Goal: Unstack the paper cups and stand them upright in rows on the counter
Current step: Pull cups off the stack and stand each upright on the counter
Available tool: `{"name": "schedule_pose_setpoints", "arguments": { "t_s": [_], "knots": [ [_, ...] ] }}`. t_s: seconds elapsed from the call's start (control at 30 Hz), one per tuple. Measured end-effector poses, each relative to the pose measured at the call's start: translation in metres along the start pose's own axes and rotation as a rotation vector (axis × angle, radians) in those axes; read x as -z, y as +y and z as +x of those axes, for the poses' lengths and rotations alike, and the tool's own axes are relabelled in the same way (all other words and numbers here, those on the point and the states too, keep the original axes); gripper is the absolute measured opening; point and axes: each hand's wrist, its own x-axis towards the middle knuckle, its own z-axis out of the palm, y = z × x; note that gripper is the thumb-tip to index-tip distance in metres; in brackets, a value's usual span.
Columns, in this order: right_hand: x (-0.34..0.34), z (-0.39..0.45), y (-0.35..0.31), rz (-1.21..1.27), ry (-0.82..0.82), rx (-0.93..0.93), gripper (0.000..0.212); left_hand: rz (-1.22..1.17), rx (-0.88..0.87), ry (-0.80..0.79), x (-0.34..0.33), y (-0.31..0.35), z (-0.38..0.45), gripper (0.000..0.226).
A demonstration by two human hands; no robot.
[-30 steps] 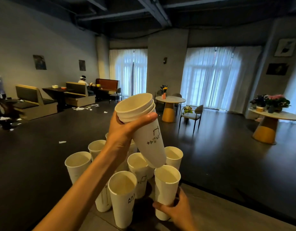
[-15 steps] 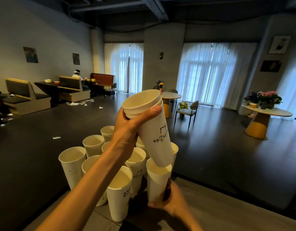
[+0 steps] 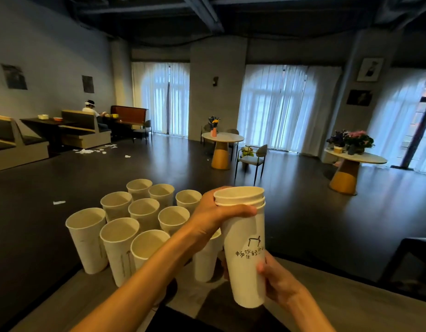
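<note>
A short stack of tall white paper cups (image 3: 245,245) with black print is held upright above the counter (image 3: 351,315). My left hand (image 3: 216,214) grips it just under the rims, thumb across the front. Around the stack's lower part curl the fingers of my right hand (image 3: 276,281). Left of the stack, several single white cups (image 3: 145,212) stand upright in rows on the counter's far edge. One of them (image 3: 206,259) stands right behind my left wrist, partly hidden.
The counter's far edge drops to a dark floor (image 3: 291,200) just beyond the cups. Bare grey counter lies right of my hands. Round tables (image 3: 222,137), a chair (image 3: 252,159) and booths stand far off; a person sits at the back left.
My right hand left the standing cup and took hold of the stack's lower part. The stack came down to the right and now stands upright. The view tilted down.
</note>
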Motion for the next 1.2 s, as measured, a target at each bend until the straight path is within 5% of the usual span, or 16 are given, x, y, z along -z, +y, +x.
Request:
{"name": "schedule_pose_setpoints", "arguments": {
  "t_s": [0.33,0.6,1.0,1.2],
  "knots": [
    [-0.043,0.021,0.037,-0.496,0.312,0.028,0.076,0.178,-0.141,0.211,0.03,0.02,-0.026,0.061],
    [-0.051,0.047,0.109,-0.498,0.431,-0.074,0.11,0.052,-0.225,0.354,0.075,0.036,-0.031,0.088],
    [-0.063,0.065,0.13,-0.379,0.509,0.011,0.092,0.002,-0.301,0.296,0.09,0.052,-0.039,0.079],
    [-0.057,0.067,0.13,-0.342,0.495,-0.088,0.117,-0.019,-0.297,0.293,0.08,0.052,-0.039,0.101]
  ]
}}
